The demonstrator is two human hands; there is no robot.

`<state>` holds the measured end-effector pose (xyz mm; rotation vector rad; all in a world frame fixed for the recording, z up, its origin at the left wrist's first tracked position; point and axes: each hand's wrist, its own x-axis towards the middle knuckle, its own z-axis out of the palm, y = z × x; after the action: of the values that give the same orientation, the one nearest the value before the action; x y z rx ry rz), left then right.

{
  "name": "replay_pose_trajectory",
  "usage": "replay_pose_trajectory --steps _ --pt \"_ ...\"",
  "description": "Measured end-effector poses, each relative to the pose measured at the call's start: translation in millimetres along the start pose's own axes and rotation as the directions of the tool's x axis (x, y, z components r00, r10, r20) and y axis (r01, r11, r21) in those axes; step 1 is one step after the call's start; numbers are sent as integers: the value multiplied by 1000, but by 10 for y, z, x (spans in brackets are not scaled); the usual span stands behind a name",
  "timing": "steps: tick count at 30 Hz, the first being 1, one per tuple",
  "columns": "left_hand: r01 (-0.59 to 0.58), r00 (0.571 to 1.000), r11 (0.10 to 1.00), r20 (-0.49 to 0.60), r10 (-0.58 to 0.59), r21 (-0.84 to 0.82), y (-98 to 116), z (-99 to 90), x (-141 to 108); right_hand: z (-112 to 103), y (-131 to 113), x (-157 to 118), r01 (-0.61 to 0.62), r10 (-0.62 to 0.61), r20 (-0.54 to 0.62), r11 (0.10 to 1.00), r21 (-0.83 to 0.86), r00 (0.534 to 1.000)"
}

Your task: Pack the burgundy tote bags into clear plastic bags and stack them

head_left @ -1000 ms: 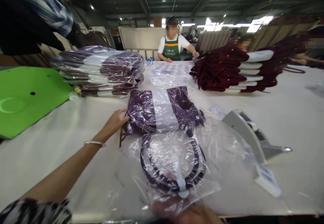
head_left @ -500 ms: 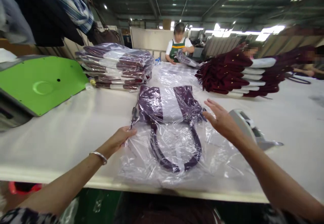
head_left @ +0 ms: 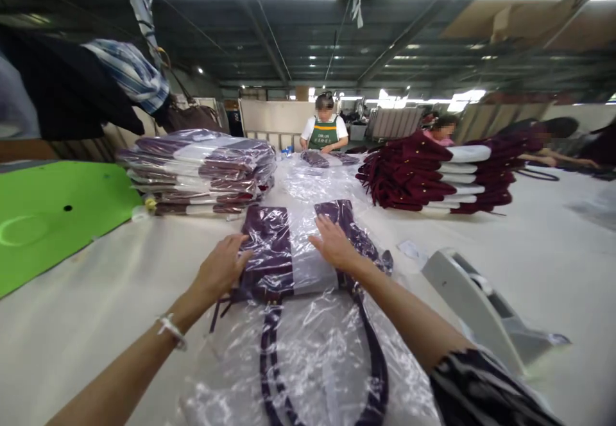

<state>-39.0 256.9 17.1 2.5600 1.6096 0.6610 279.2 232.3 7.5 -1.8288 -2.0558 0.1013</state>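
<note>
A dark purple handbag [head_left: 266, 256] with a white band round its middle lies in a clear plastic bag [head_left: 312, 342] on the table. Its looped handle [head_left: 378, 355] points toward me under the film. My right hand [head_left: 334, 244] rests open on the plastic over the white band, fingers stretched forward. At the handbag's left edge is my left hand [head_left: 224, 264], its fingers apart and touching the plastic at the side. Thin dark straps [head_left: 219, 310] stick out below the left hand.
Plastic-wrapped handbags [head_left: 202, 172] are stacked at back left, unwrapped maroon ones [head_left: 433, 172] at back right. A grey tape dispenser [head_left: 481, 304] stands right; a green panel [head_left: 62, 208] lies left. A co-worker in a green apron [head_left: 323, 132] works across the white table [head_left: 120, 310].
My right hand has come down from beside the handbag onto its top. My left hand has released the plastic's edge and moved forward along the side. The view has tilted up.
</note>
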Motion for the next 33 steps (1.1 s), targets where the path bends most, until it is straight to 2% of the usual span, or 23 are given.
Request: replay_pose_trajectory --steps 2,3,5,8,11,13,15,19,23,24,27,28,30,33 --pt "-32 999 992 -11 33 124 134 219 442 232 -75 385 -22 21 22 999 25 1000" --pt "-26 999 982 -18 30 188 165 355 619 334 -23 542 -43 42 34 999 25 999" --pt "7 1000 958 -9 -4 287 143 647 857 484 233 779 -86 86 54 996 -5 995" --pt "52 996 934 50 -74 352 -24 1047 935 596 795 950 -177 183 37 977 -122 982" --pt "38 995 922 68 -69 385 -163 1271 866 680 1240 973 -282 290 4 934 -219 957" --pt "24 996 919 70 -56 394 -190 1318 846 747 1373 961 -320 323 -30 913 -252 946" --pt "27 995 918 77 -62 396 -184 1324 856 786 1400 953 -369 355 -100 890 -266 929" --pt "48 994 918 72 -83 394 -156 1297 887 652 1383 983 -429 386 -233 885 -181 893" --pt "73 987 923 102 -121 379 -137 1238 895 377 1458 1061 -583 533 -355 811 -44 768" --pt "82 983 924 121 -136 372 -130 1222 896 341 1494 1077 -590 540 -347 806 -48 767" --pt "114 972 930 156 -178 348 -103 1191 887 365 1656 1091 -519 481 -239 844 -135 844" --pt "121 971 933 155 -182 338 -94 1192 878 408 1730 1087 -510 479 -196 845 -162 856" --pt "124 975 943 139 -174 310 -86 1204 854 512 1895 1081 -527 511 -128 832 -175 850" --pt "132 976 962 140 -169 241 -93 1183 836 605 2100 1109 -550 546 -61 830 -93 835"
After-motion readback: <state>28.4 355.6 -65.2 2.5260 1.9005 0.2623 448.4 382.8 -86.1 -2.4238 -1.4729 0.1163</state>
